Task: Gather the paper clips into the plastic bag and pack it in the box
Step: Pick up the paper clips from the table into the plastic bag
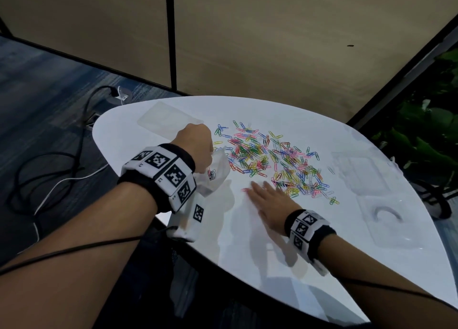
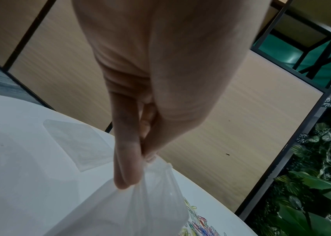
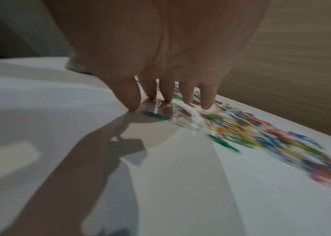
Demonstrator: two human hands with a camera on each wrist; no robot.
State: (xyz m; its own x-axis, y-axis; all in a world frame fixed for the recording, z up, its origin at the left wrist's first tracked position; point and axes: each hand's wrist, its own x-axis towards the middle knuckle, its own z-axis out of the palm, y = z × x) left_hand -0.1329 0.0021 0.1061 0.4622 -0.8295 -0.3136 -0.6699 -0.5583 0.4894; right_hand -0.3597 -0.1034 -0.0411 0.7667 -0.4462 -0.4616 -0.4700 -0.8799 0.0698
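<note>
Right hand (image 1: 269, 202) lies flat with fingers spread, at the near edge of the paper clips (image 1: 272, 160); left hand (image 1: 197, 147) pinches the rim of the plastic bag (image 1: 215, 172) just left of that heap. White surface (image 1: 247, 254) carries everything. Clear box (image 1: 386, 219) sits right of the heap. Bag thin, limp, holds few clips; best held by the rim. Clips light, slippery, likely easier swept than picked.
</note>
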